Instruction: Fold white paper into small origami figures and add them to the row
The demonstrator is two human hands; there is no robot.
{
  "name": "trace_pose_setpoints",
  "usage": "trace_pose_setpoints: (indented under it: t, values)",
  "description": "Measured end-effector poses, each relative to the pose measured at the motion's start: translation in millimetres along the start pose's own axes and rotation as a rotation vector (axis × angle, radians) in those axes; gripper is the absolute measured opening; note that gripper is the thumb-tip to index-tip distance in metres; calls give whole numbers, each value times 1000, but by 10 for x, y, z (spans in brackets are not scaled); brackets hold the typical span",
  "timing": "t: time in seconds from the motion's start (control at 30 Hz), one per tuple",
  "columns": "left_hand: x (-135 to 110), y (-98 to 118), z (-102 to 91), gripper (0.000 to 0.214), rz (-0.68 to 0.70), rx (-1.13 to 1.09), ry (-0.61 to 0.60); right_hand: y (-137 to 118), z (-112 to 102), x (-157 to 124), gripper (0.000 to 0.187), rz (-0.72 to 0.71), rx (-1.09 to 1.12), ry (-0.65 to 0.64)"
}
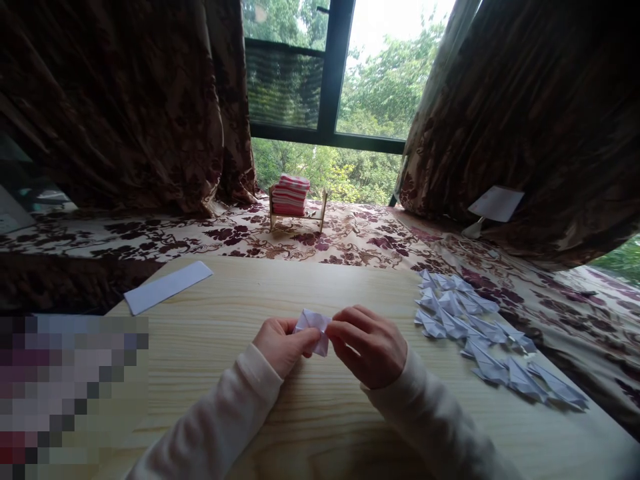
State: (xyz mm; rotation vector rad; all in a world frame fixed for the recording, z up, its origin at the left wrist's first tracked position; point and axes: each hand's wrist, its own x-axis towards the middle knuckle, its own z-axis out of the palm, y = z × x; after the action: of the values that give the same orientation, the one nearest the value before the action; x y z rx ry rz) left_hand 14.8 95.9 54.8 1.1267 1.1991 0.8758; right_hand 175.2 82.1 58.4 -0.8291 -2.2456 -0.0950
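A small piece of folded white paper (311,321) is held just above the wooden table (240,293), with creases across its face. My left hand (283,345) pinches its left side, thumb on top and fingers underneath. At the right edge of the paper, my right hand (371,343) has its thumb and fingertips pressed together on a corner. The right fingers partly hide that corner. Several folded white paper pieces (470,317) with pointed ends lie in rows on the table to the right.
A white paper strip stack (169,287) rests at the table's left rear. Beyond the table, a small wooden rack (297,217) bearing folded red-and-white striped cloths (291,195) stands on a floral-covered ledge (360,237). A white lamp-like object (496,203) stands at the right by the curtain (520,133).
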Motion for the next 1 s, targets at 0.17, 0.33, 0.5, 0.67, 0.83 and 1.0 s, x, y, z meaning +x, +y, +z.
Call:
trace_pose_setpoints:
  t: [0.17,0.33,0.5,0.67,0.83,1.0]
  values:
    - [27,-54,2,17,-18,-123,0,-17,-46,32,20,-82,-98,18]
    - [41,-95,7,28,-46,-206,-19,-8,-38,28,17,-114,-115,49]
    - [30,-94,-9,23,-21,-164,-23,-3,-13,17,17,-82,-79,48]
    - [-10,-32,-15,16,23,-78,-34,-20,13,21,15,-31,-102,35]
    - [-24,-30,2,16,97,43,-16,-50,6,59,21,-62,-172,4]
    - [-3,-58,-12,17,65,35,-20,-26,-6,48,19,-132,-154,38]
